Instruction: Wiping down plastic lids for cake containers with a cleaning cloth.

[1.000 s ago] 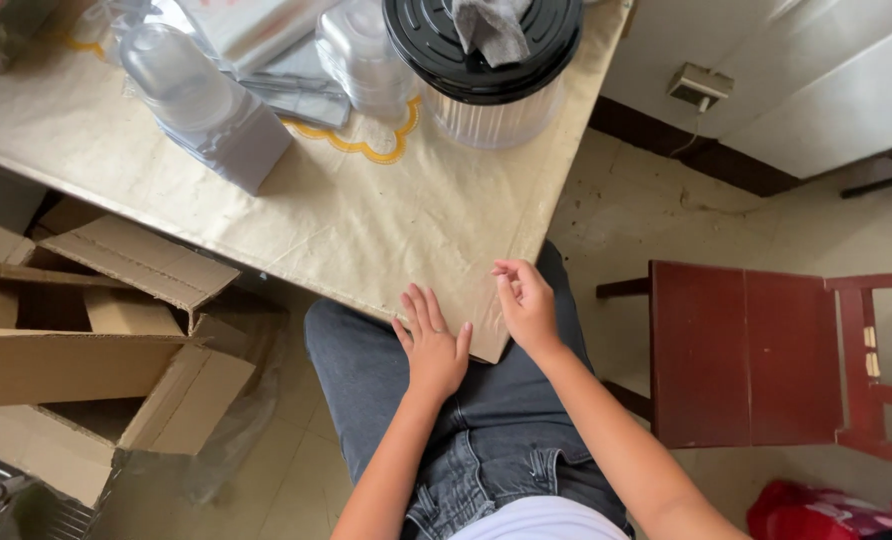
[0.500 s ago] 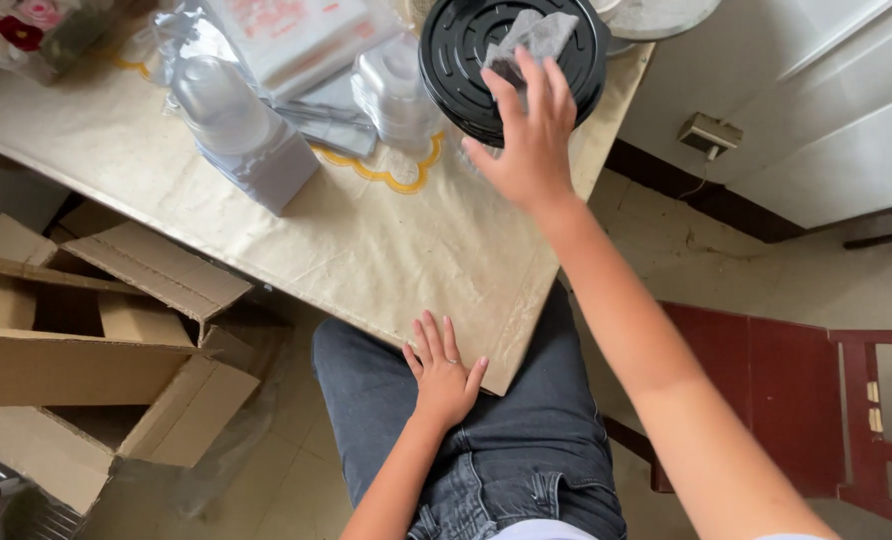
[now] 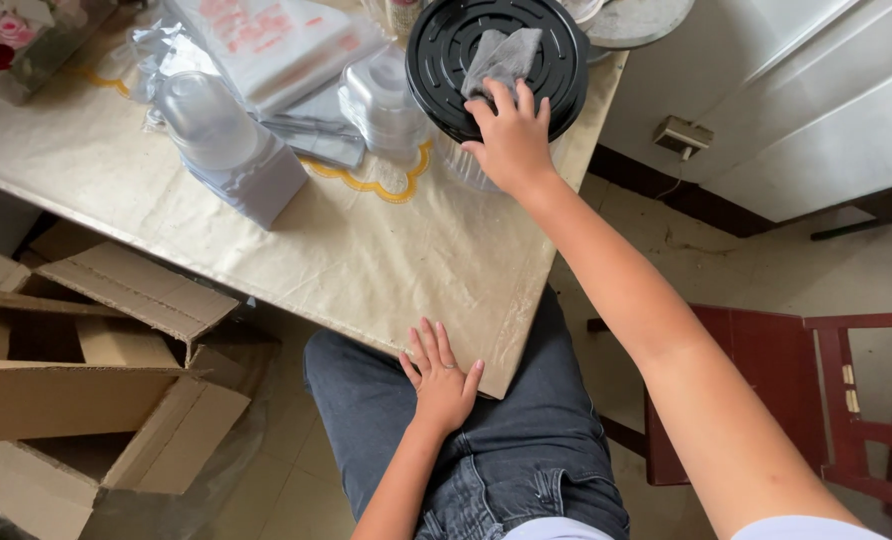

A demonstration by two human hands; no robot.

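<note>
Cream cloth covers the table. Left of its near corner, the left hand rests flat, fingers spread. Far across, the right hand lies on the black ribbed lid, fingertips touching the grey rag, not gripping.

A table covered with a beige cloth with a yellow scalloped border fills the upper left. On it lie a sleeve of clear plastic cups, flat plastic-wrapped packets, a stack of clear lidded containers, and a ribbed clear container topped by a black round lid. A floral box sits at the far left corner.
</note>
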